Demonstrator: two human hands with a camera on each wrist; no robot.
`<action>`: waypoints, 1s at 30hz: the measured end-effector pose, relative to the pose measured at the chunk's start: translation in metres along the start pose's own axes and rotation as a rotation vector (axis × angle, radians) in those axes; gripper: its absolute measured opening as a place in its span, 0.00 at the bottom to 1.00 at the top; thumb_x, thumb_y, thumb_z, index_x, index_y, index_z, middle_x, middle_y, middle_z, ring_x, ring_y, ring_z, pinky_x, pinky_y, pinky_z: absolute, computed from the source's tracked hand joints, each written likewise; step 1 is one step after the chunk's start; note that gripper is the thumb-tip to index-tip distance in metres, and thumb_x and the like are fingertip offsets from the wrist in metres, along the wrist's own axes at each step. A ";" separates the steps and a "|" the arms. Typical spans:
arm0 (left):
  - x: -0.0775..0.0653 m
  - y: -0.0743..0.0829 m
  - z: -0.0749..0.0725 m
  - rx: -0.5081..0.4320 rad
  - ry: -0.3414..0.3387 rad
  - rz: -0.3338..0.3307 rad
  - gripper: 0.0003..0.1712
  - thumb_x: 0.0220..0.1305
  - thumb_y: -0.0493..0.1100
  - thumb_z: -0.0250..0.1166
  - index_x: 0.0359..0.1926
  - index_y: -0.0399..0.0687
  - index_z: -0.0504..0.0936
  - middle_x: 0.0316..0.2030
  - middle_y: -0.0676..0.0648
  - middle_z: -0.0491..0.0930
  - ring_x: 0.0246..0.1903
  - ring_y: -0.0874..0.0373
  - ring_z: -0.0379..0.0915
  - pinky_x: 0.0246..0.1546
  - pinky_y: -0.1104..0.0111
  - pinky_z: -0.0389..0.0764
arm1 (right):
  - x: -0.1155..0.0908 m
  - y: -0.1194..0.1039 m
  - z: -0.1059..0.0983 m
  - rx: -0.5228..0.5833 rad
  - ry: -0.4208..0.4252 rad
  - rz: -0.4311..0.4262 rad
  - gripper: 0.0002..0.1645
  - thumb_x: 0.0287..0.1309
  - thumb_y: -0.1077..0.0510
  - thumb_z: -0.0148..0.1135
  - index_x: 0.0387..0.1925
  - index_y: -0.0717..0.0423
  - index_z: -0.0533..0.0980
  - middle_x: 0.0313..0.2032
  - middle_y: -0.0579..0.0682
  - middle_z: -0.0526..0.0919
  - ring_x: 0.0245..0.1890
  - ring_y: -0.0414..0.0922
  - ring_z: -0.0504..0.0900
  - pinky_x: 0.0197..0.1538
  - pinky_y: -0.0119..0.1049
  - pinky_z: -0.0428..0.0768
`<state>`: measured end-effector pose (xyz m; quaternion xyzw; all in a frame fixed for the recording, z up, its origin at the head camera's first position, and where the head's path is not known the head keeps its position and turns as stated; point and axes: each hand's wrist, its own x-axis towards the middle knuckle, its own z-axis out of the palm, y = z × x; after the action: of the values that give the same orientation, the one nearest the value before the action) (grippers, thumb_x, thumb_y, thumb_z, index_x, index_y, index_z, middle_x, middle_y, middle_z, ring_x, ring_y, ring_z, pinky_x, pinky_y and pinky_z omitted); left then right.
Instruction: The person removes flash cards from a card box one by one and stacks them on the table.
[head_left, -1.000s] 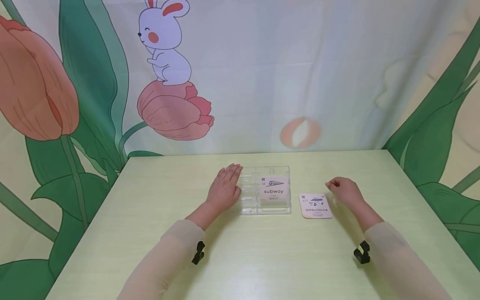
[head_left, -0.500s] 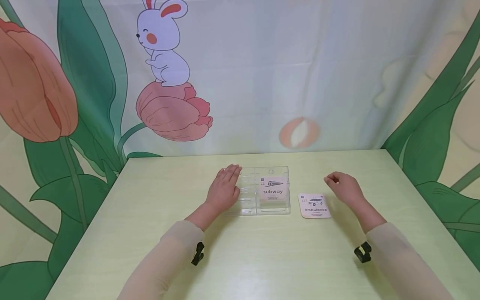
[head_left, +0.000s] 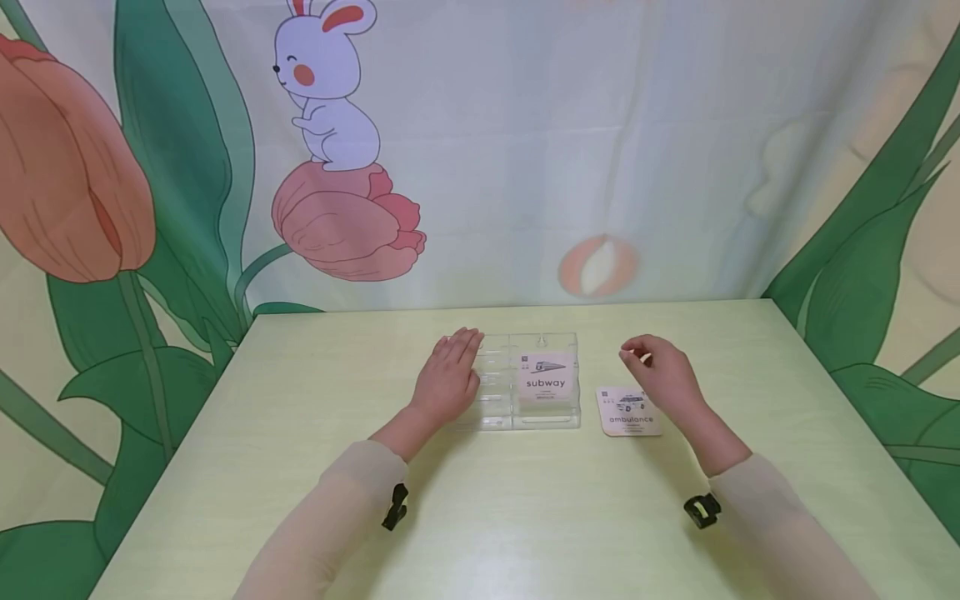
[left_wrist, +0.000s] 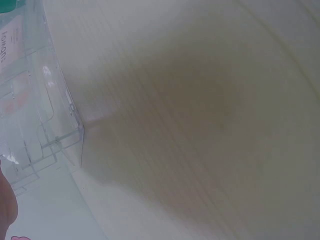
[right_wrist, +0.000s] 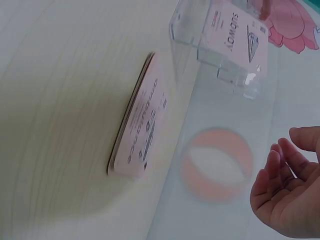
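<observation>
A clear plastic card holder (head_left: 497, 408) with tiered slots lies on the table. My left hand (head_left: 447, 382) rests over its left part with fingers straight, covering that end. In the holder's right half sits a pale "subway" card (head_left: 547, 375) with a train drawing. To the right lies a small stack of "ambulance" cards (right_wrist: 142, 125), rounded at the corners. Just above and beyond that stack hovers my right hand (head_left: 662, 373), its fingers loosely bent and holding nothing. In the right wrist view a gap shows between thumb and fingers.
The pale wooden table (head_left: 525, 517) ends at a back edge against a printed curtain (head_left: 495, 150) with tulips and a rabbit. A black wrist strap piece (head_left: 702, 510) hangs below the right sleeve, and another (head_left: 395, 507) below the left.
My right hand has moved left, nearer the holder, and now partly covers the top right corner of the "ambulance" cards. My left hand, the holder and the cards stay put.
</observation>
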<state>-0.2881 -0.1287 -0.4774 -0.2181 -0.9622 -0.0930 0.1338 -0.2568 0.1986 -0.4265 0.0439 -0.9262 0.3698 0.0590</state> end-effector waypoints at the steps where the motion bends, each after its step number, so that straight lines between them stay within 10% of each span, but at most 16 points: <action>1: 0.000 0.000 0.000 0.000 0.003 0.002 0.32 0.72 0.39 0.53 0.75 0.37 0.64 0.75 0.39 0.67 0.77 0.44 0.60 0.80 0.52 0.60 | -0.001 -0.002 0.003 0.012 0.013 -0.009 0.18 0.74 0.56 0.55 0.55 0.66 0.79 0.46 0.63 0.83 0.41 0.53 0.79 0.40 0.34 0.74; 30: 0.002 -0.001 -0.013 0.057 -0.151 0.023 0.34 0.77 0.43 0.48 0.79 0.39 0.57 0.80 0.42 0.56 0.81 0.46 0.51 0.83 0.54 0.55 | -0.006 -0.015 0.062 0.085 0.029 -0.095 0.32 0.66 0.60 0.65 0.69 0.62 0.71 0.69 0.64 0.72 0.60 0.60 0.80 0.58 0.54 0.83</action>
<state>-0.2875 -0.1322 -0.4652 -0.2316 -0.9693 -0.0471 0.0681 -0.2541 0.1451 -0.4613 0.0850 -0.9056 0.4062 0.0881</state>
